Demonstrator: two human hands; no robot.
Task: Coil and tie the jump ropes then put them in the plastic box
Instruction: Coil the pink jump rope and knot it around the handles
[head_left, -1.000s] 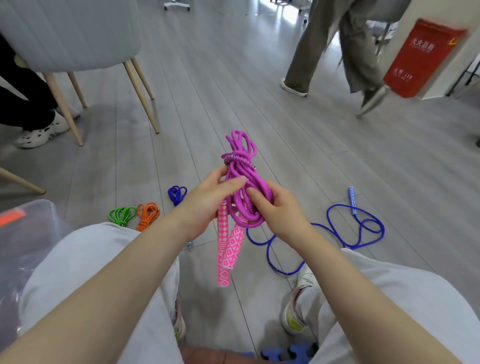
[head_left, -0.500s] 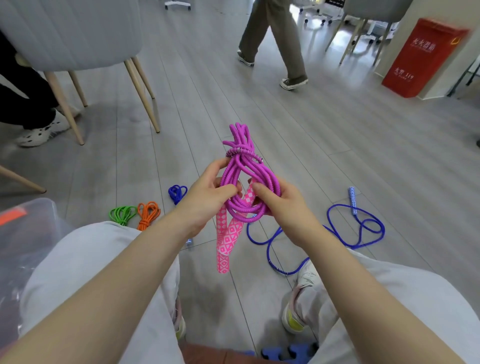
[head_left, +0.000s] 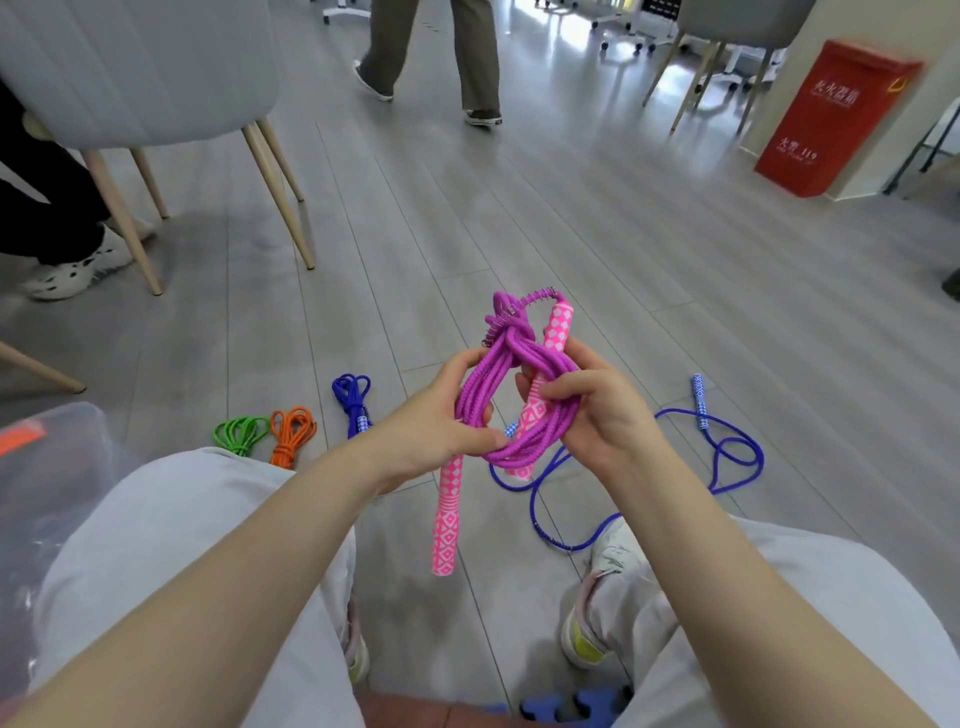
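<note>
Between both hands' grip: purple rope.

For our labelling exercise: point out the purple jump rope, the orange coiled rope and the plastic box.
purple jump rope (head_left: 511, 415): head view, on the coiled strands between the hands.
orange coiled rope (head_left: 291, 434): head view, on its tied middle.
plastic box (head_left: 62, 441): head view, on its clear near corner.

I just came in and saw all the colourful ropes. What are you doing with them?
A seated person is bundling up jump ropes. Both hands, the left hand and the right hand, hold the purple rope, which is coiled and knotted near the top, with its pink handles sticking out. Three small tied bundles, green, orange and blue, lie on the floor. One long blue rope is still loose. The plastic box waits at the left.
</note>
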